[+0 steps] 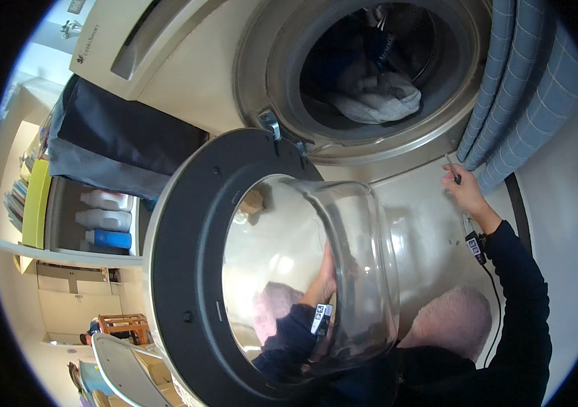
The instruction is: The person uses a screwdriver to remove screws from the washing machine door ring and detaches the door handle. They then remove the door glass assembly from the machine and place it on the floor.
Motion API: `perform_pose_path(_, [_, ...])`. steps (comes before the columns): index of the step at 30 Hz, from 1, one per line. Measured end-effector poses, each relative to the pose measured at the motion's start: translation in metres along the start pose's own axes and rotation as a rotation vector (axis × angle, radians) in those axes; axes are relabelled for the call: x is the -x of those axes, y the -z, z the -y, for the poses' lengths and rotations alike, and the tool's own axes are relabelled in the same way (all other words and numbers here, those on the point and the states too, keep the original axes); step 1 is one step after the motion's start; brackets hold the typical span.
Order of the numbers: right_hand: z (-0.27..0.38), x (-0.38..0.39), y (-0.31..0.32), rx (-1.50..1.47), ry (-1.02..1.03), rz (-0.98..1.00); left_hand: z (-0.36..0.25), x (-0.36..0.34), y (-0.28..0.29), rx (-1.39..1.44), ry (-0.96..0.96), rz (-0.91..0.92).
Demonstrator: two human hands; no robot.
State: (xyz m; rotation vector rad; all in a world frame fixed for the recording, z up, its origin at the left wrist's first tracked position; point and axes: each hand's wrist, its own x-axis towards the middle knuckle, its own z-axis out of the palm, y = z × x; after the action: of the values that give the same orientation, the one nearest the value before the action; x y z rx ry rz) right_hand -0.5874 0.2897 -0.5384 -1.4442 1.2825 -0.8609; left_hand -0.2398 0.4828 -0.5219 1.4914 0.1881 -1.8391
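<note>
A front-loading washing machine [262, 88] stands with its round door [187, 251] swung wide on a metal hinge [270, 124]. Grey cloth [384, 98] lies at the mouth of the drum, with darker fabric behind it. My left hand [328, 268] shows through the door's clear glass bowl [370, 271]; its fingers are mostly hidden, and whether it touches the glass I cannot tell. My right hand [467, 193], at the right below the machine, is closed around a thin tool with a pale shaft and dark handle [456, 175], its kind unclear.
A blue checked curtain [540, 88] hangs close on the right. At left are a dark fabric bag [126, 136], a shelf with several bottles [109, 220] and a folding chair [126, 366]. My knee in pink cloth [455, 322] is beside the door. A cable [496, 298] runs along my right arm.
</note>
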Motion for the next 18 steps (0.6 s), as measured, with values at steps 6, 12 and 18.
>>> perform_pose_path(6, [-0.117, 0.029, 0.037, 0.366, -0.038, -0.170, 0.008, 0.010, -0.003, 0.029, -0.118, -0.123])
perform_pose_path(12, [-0.152, 0.073, 0.026, 0.615, -0.192, -0.050, 0.004, 0.023, -0.001, 0.102, -0.071, 0.142])
perform_pose_path(18, [-0.168, 0.095, 0.007, 0.714, -0.205, 0.131, 0.014, 0.024, 0.009, 0.166, -0.171, 0.407])
